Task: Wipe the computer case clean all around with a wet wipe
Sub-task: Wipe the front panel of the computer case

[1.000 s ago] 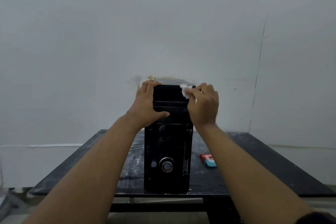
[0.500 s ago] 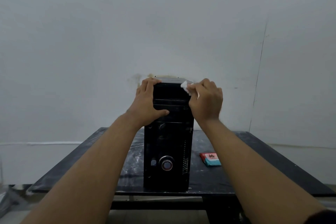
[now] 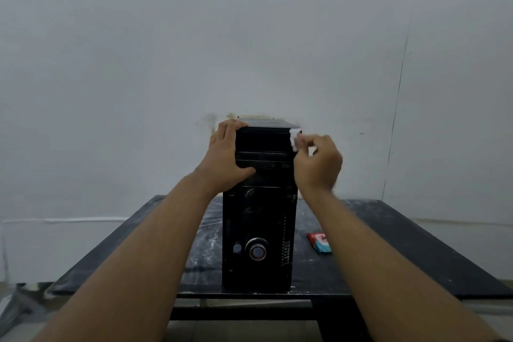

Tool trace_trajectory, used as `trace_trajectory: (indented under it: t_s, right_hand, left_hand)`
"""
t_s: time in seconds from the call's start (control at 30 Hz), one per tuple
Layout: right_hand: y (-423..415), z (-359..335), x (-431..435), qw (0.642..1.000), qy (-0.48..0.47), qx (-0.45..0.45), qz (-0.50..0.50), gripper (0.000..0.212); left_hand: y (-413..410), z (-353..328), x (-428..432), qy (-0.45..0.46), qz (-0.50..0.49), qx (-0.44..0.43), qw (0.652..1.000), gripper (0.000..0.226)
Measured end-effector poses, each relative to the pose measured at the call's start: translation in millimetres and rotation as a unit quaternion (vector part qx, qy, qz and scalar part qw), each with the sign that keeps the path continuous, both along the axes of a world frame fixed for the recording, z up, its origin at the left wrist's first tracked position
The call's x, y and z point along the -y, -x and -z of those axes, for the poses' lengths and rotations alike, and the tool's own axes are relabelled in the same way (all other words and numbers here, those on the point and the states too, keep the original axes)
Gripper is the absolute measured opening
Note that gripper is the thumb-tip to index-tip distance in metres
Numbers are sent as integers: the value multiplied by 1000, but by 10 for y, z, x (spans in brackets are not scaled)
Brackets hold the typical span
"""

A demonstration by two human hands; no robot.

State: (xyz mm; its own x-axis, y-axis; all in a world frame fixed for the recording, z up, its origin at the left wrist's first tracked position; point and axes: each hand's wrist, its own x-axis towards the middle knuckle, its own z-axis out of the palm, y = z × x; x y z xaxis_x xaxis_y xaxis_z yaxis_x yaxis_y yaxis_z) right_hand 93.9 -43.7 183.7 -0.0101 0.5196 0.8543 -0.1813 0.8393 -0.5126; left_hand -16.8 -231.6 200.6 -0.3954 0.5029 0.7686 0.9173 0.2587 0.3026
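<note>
A black computer case point(image 3: 258, 230) stands upright on a dark table point(image 3: 388, 266), its front panel facing me. My left hand point(image 3: 226, 158) grips the case's upper left corner, fingers over the top edge and thumb across the front. My right hand point(image 3: 317, 162) is at the upper right corner, pinching a small white wet wipe point(image 3: 294, 139) against the case's top right edge. The case's sides and back are hidden.
A red and blue wipe packet point(image 3: 320, 242) lies on the table to the right of the case. The tabletop is dusty with white smears. A white wall stands close behind the table.
My right hand with the wipe has slid right, from the front's top right area to the case's right edge. My left hand has stayed put on the upper left corner.
</note>
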Motion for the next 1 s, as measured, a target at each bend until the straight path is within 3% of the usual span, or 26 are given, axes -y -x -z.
trace_trajectory:
  t_s: [0.1,0.3,0.57,0.8,0.93,1.0]
  right_hand:
    - [64,-150,-5,1000,14,5,-8,5]
    - [11,456,14,1000,16,5,-15,3]
    - [11,133,-175,993,-119,-4,26,12]
    - [8,157,-116,992,16,-34,-124,16]
    - [-2,-99,-121,992,27,-21,-122,14]
    - [-25,-230,-136,996,-16,27,-79,14]
  left_hand:
    - [7,-2,4,3,-2,6,1000,99]
    - [-20,7,2,-2,1,8,1000,99]
    - [-24,-6,4,7,-4,13,1000,99]
    - [-32,-6,-3,-2,-1,12,1000,97]
    - [-22,0,4,-2,1,7,1000,96]
    - [-23,1,-4,-3,3,11,1000,96]
